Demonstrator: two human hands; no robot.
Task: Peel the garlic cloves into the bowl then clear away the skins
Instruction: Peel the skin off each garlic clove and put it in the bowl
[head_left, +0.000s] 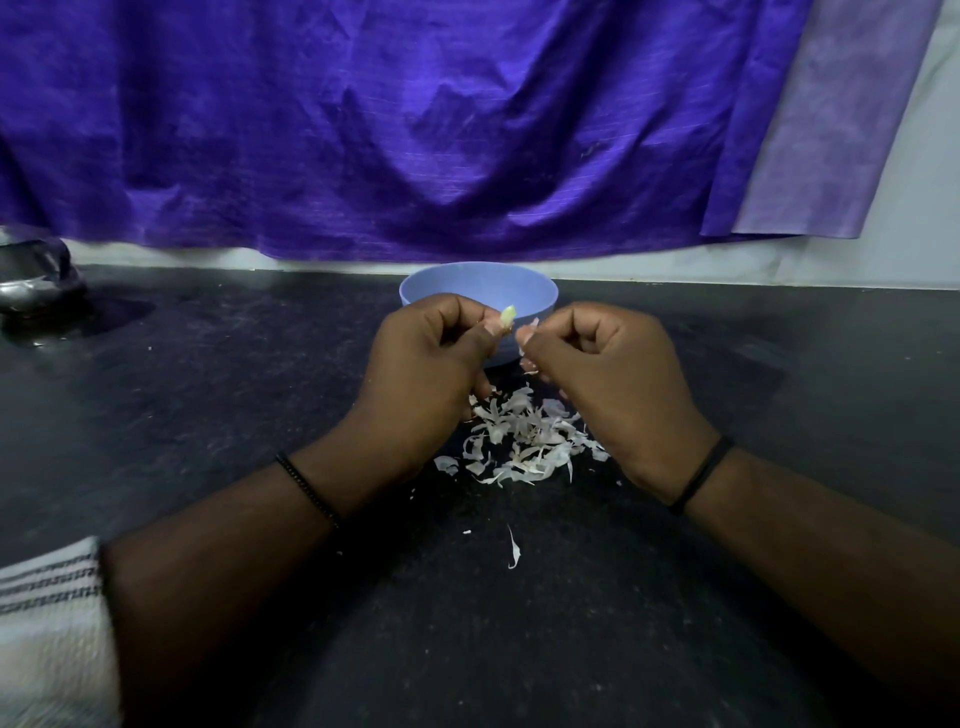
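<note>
My left hand (431, 358) pinches a small pale garlic clove (508, 315) between thumb and fingers, just in front of the light blue bowl (478, 285). My right hand (602, 374) is curled close beside it and pinches a thin strip of skin (532, 326) at its fingertips. The two hands hover a little apart above the counter. A heap of white garlic skins (519, 441) lies on the black counter (208, 395) under and between my hands. The inside of the bowl is mostly hidden by my hands.
A single loose skin (513, 551) lies nearer to me. A shiny steel vessel (36, 280) stands at the far left. A striped white cloth (52, 623) lies at the bottom left. A purple cloth (415, 130) hangs behind the bowl.
</note>
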